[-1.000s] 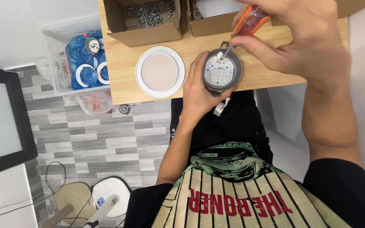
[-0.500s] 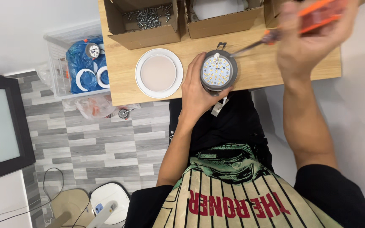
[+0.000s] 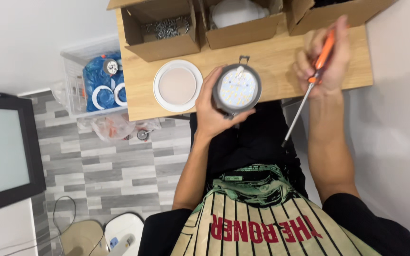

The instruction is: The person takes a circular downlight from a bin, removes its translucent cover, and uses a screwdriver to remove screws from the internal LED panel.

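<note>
My left hand (image 3: 213,109) grips a round grey lamp housing (image 3: 237,88) with a white board of small light dots inside, held at the near edge of the wooden table (image 3: 281,52). My right hand (image 3: 322,59) rests on the table to the right, closed around an orange-handled screwdriver (image 3: 313,80) whose metal shaft points down past the table edge toward my lap. A white round cover with a beige centre (image 3: 178,85) lies on the table just left of the housing.
Three open cardboard boxes line the table's far side: one with metal clips (image 3: 163,29), one with white parts (image 3: 237,16), one at the right (image 3: 328,12). A clear bin with blue bags (image 3: 96,80) stands on the floor at left, beside a dark screen (image 3: 3,151).
My right hand has pulled the screwdriver away from the housing, swung it to the right and turned it tip-down. The left hand keeps the housing in place.
</note>
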